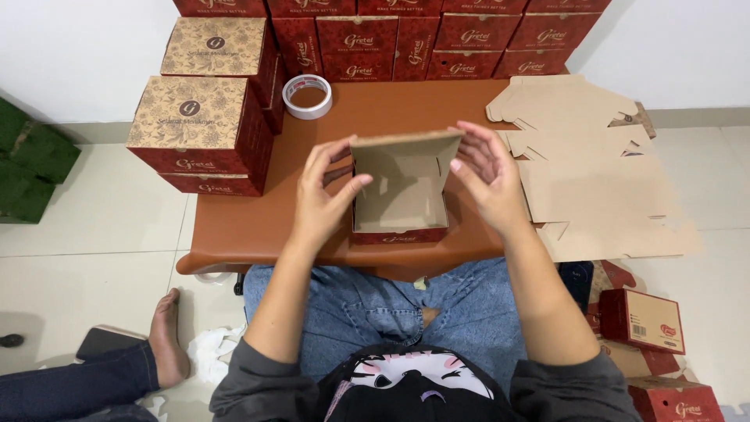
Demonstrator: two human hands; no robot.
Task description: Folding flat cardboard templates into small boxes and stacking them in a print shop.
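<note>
On brown table (258,227), half-folded red box (400,205), kraft inside, lid up, left hand (324,199) and right hand (488,176) each with grip clamped on its sides

I read this as a room in a home used as a small packing station. A low brown table (258,227) stands on pale floor tiles (94,266) against a plain white wall (78,47). Finished red cartons (199,133) are stacked at the table's left edge and along its far edge (437,39); flat unfolded cardboard blanks (594,187) overhang its right edge. A tape roll (307,95) lies near the far left corner. Another person's bare foot (166,340) rests on the floor.
</note>
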